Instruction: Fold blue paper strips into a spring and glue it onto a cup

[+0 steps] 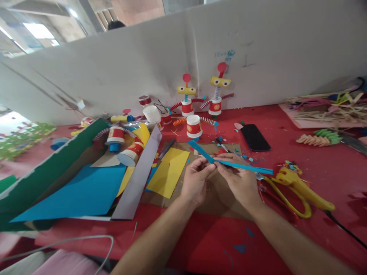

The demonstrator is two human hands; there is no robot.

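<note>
Blue paper strips point(246, 165) meet at a folded joint between my two hands, one arm running up to the left and the other out to the right. My left hand point(196, 178) pinches the joint between thumb and fingers. From the other side, my right hand point(236, 177) grips the same strips close to the joint. Below them lies a brown cardboard sheet point(212, 198) with a yellow paper piece point(170, 172) on it. Just beyond the hands stands an upturned red and white paper cup point(194, 126) with folded paper arms.
Two paper-cup figures point(187, 107) stand by the grey partition point(258, 53). On the right are a black phone point(255, 137), yellow-handled scissors point(289, 196) and a yellow glue gun point(306, 189). A green-sided box point(65, 160) holds blue paper point(83, 191) at left.
</note>
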